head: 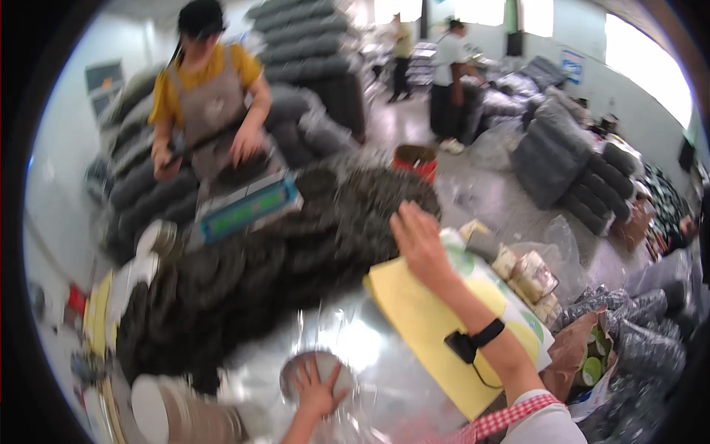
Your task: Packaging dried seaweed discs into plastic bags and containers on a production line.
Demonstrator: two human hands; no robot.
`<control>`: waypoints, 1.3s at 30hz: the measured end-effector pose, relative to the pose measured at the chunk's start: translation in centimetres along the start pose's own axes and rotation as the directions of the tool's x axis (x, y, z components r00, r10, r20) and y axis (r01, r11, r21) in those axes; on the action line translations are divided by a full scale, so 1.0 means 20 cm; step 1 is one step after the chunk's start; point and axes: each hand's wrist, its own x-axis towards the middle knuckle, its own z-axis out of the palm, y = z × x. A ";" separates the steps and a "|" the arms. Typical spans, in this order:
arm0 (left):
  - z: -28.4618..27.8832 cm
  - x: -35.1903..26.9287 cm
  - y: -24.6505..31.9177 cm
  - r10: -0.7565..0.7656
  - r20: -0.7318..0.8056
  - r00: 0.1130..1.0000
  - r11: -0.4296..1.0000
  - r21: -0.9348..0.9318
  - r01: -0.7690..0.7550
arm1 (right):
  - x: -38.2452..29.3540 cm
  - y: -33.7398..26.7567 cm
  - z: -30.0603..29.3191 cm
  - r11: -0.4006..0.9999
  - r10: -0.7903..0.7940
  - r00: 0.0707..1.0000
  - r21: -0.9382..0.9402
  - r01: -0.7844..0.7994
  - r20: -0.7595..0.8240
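Note:
My left hand [317, 388] rests flat, fingers spread, on a round greyish disc [289, 373] at the near side of the shiny tabletop [266, 358]. Farther forward and to the right, my right hand [419, 238] is stretched out at the edge of a heap of dark, thin, flaky material [277, 277] that looks like dried seaweed. Nothing shows in its blurred fingers; whether they touch the heap is unclear. Beneath the right forearm lie yellow sheets [410, 327] and a white, green-printed sheet or bag [541, 347].
Across the heap a person [208, 94] in an apron stands at a digital scale [249, 208]. A stack of round discs [183, 410] lies at the near left. A red tin [416, 161] stands beyond the heap. Plastic-wrapped bundles [554, 150] and a brown bag [577, 349] lie to the right.

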 end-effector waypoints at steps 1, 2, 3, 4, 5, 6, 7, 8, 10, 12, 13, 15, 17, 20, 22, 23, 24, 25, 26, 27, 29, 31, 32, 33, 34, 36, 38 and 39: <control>-0.03 -0.04 0.05 -0.007 0.025 1.000 1.000 -0.026 0.008 | 0.02 -0.02 -0.07 1.000 -0.009 1.000 0.005 0.009 0.015; 0.00 -0.09 0.07 0.028 -0.015 0.999 0.999 -0.025 -0.028 | 0.04 -0.06 -0.13 0.999 -0.029 1.000 0.024 0.030 -0.009; -0.02 -0.11 0.10 0.048 -0.043 0.998 0.999 -0.017 -0.049 | 0.08 -0.11 -0.21 0.997 -0.035 0.999 0.068 0.035 -0.006; 0.00 -0.16 0.10 0.042 -0.047 0.998 0.999 -0.028 -0.043 | 0.07 -0.20 -0.27 0.996 -0.042 0.999 0.080 0.041 0.002; 0.03 -0.18 0.07 0.101 -0.130 0.986 0.993 -0.041 -0.107 | 0.06 -0.30 -0.35 0.991 -0.056 0.998 0.124 0.052 0.032; 0.05 -0.20 0.03 0.118 -0.259 0.959 0.990 -0.043 -0.134 | 0.05 -0.38 -0.40 0.985 -0.073 0.996 0.158 0.064 0.054; 0.07 -0.20 -0.05 0.106 -0.542 0.833 0.892 -0.319 -0.320 | 0.02 -0.49 -0.43 0.972 -0.098 0.994 0.218 0.086 0.048; 0.04 -0.27 -0.12 0.074 -0.526 0.847 0.896 -0.338 -0.288 | -0.06 -0.62 -0.46 0.959 -0.113 0.992 0.266 0.096 0.049; -0.13 -0.45 -0.12 -0.418 -0.207 0.885 -0.318 -0.879 -0.356 | -0.26 -0.83 -0.53 0.918 -0.203 0.970 0.371 0.141 0.132; -0.21 -0.58 -0.02 -0.487 -0.327 0.810 -0.144 -0.884 -0.444 | -0.42 -1.05 -0.60 0.858 -0.328 0.911 0.482 0.176 0.252; -0.22 -0.57 0.02 -0.567 -0.245 0.786 -0.083 -0.933 -0.351 | -0.51 -1.12 -0.60 0.842 -0.400 0.861 0.498 0.209 0.314; -0.08 -0.60 -0.05 -0.503 -0.418 0.756 0.390 -0.891 -0.232 | -0.60 -1.19 -0.60 0.779 -0.435 0.808 0.616 0.117 0.397; -0.04 -0.60 -0.04 -0.449 -0.518 0.728 0.680 -0.727 -0.098 | -0.58 -1.18 -0.61 0.623 -0.452 0.720 0.764 -0.168 0.527; -0.03 -0.60 -0.03 -0.439 -0.482 0.758 0.725 -0.689 -0.019 | -0.48 -1.25 -0.51 0.633 -0.206 0.795 0.697 -0.337 0.571; -0.04 -0.57 -0.01 -0.417 -0.464 0.781 0.735 -0.678 -0.010 | -0.49 -1.33 -0.36 0.699 -0.196 0.847 0.676 -0.234 0.495; -0.04 -0.57 -0.01 -0.410 -0.452 0.792 0.751 -0.660 0.012 | -0.50 -1.37 -0.31 0.665 -0.198 0.841 0.699 -0.262 0.504; -0.05 -0.56 -0.02 -0.411 -0.449 0.794 0.749 -0.662 0.014 | -0.51 -1.39 -0.29 0.630 -0.200 0.835 0.720 -0.292 0.513; -0.04 -0.56 -0.02 -0.386 -0.474 0.792 0.778 -0.628 0.003 | -0.51 -1.36 -0.26 0.625 -0.139 0.873 0.725 -0.289 0.467; -0.04 -0.58 -0.02 -0.371 -0.496 0.785 0.804 -0.594 0.005 | -0.49 -1.32 -0.24 0.611 -0.085 0.905 0.739 -0.284 0.418; -0.05 -0.60 -0.01 -0.386 -0.486 0.784 0.799 -0.601 0.020 | -0.47 -1.26 -0.23 0.575 -0.032 0.905 0.748 -0.331 0.425; -0.09 -0.60 0.00 -0.384 -0.453 0.805 0.811 -0.582 0.060 | -0.43 -1.20 -0.17 0.619 -0.020 0.889 0.704 -0.347 0.457; -0.14 -0.57 0.05 -0.396 -0.424 0.814 0.815 -0.571 0.099 | -0.43 -1.19 -0.13 0.637 -0.032 0.897 0.701 -0.321 0.440; -0.15 -0.56 0.07 -0.407 -0.402 0.820 0.820 -0.556 0.135 | -0.45 -1.19 -0.15 0.634 -0.087 0.894 0.716 -0.291 0.440; -0.14 -0.55 0.07 -0.408 -0.396 0.823 0.819 -0.557 0.139 | -0.45 -1.20 -0.17 0.630 -0.142 0.887 0.731 -0.261 0.439; -0.12 -0.55 0.06 -0.394 -0.425 0.815 0.828 -0.548 0.115 | -0.48 -1.23 -0.18 0.621 -0.143 0.885 0.737 -0.268 0.442; -0.11 -0.56 0.06 -0.374 -0.447 0.812 0.837 -0.540 0.089 | -0.51 -1.30 -0.22 0.625 -0.248 0.845 0.745 -0.235 0.474; -0.13 -0.59 0.06 -0.390 -0.433 0.813 0.833 -0.542 0.111 | -0.51 -1.30 -0.19 0.554 -0.229 0.845 0.779 -0.295 0.483; -0.13 -0.60 0.06 -0.397 -0.428 0.812 0.831 -0.544 0.119 | -0.48 -1.27 -0.17 0.562 -0.154 0.870 0.766 -0.314 0.469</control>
